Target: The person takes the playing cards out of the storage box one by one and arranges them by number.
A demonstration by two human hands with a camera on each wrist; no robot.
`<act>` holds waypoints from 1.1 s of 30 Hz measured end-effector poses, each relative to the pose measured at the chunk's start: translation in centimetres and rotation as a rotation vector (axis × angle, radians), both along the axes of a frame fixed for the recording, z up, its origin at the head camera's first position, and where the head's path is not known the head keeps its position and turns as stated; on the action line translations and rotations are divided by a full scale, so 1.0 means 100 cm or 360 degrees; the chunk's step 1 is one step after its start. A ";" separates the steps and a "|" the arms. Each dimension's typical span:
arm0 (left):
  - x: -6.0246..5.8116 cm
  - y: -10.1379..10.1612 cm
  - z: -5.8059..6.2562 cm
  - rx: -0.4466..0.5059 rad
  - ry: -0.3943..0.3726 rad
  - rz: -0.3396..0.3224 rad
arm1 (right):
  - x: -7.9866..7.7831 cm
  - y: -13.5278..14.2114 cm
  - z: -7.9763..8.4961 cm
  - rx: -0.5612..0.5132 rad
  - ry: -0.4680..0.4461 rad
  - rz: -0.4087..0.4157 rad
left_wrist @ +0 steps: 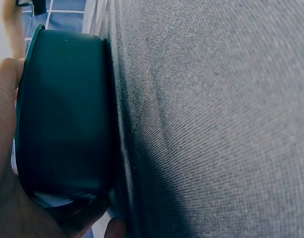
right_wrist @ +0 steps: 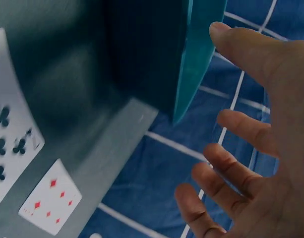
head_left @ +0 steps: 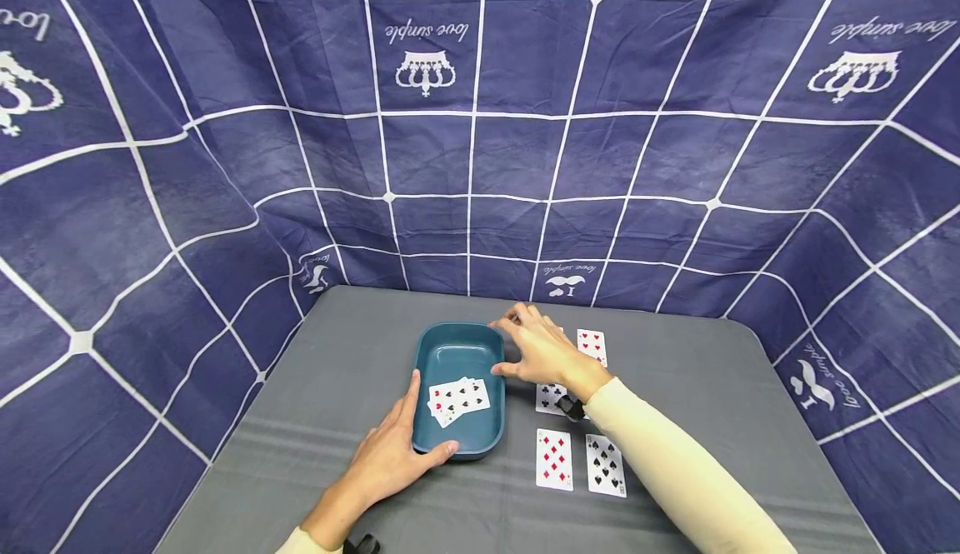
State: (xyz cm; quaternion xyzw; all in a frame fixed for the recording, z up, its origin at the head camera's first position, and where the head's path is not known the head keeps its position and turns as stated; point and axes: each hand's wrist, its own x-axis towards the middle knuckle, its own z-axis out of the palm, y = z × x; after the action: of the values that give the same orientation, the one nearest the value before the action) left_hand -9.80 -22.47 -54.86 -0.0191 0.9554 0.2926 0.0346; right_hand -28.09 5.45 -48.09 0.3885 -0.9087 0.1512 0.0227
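Observation:
My left hand (head_left: 386, 454) holds the blue-green tray (head_left: 424, 354) at its near-left corner. Its thumb lies at the near rim and its fingers run along the left wall; in the left wrist view they wrap the tray's end. Inside the tray, several playing cards (head_left: 472, 394) lie face up in an overlapping pile. At the far right rim hovers my right hand (head_left: 543, 350), its fingers spread and loosely bent with nothing between them. Its thumb tip overlaps the rim in the right wrist view. Beneath the hand and wrist lies a clubs card (head_left: 549, 398), partly hidden.
More face-up cards lie right of the tray: a diamonds card (head_left: 554, 459), a spades card (head_left: 606, 464) and a hearts card (head_left: 592, 344). My right forearm crosses over this area. The grey table (head_left: 300, 429) is backed by a blue checked cloth (head_left: 517, 154).

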 end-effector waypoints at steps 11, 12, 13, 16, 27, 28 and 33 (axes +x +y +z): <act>-0.001 0.002 0.000 0.0035 -0.0027 -0.0009 | 0.018 -0.041 0.001 0.0221 -0.0134 0.0230; -0.001 0.002 0.000 0.0039 -0.0025 -0.0009 | 0.019 -0.044 0.001 0.0252 -0.0163 0.0241; -0.001 0.002 0.000 0.0040 -0.0023 -0.0010 | 0.020 -0.048 0.001 0.0284 -0.0186 0.0249; -0.001 0.001 0.000 0.0046 -0.0019 -0.0005 | 0.022 -0.060 0.000 0.0389 -0.0221 0.0272; 0.001 -0.001 0.002 0.0065 -0.0056 0.0018 | 0.020 -0.099 -0.006 0.0658 -0.0223 0.0346; 0.001 -0.001 0.002 0.0065 -0.0055 0.0018 | 0.020 -0.101 -0.007 0.0670 -0.0233 0.0343; 0.001 -0.001 0.003 0.0070 -0.0056 0.0016 | 0.019 -0.107 -0.012 0.0718 -0.0310 0.0301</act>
State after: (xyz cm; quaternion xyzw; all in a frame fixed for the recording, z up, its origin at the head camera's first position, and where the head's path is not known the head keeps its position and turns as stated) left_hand -9.70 -22.57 -54.61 -0.0285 0.9479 0.3133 0.0505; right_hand -26.20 -5.22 -49.30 0.4505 -0.8770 -0.0171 -0.1662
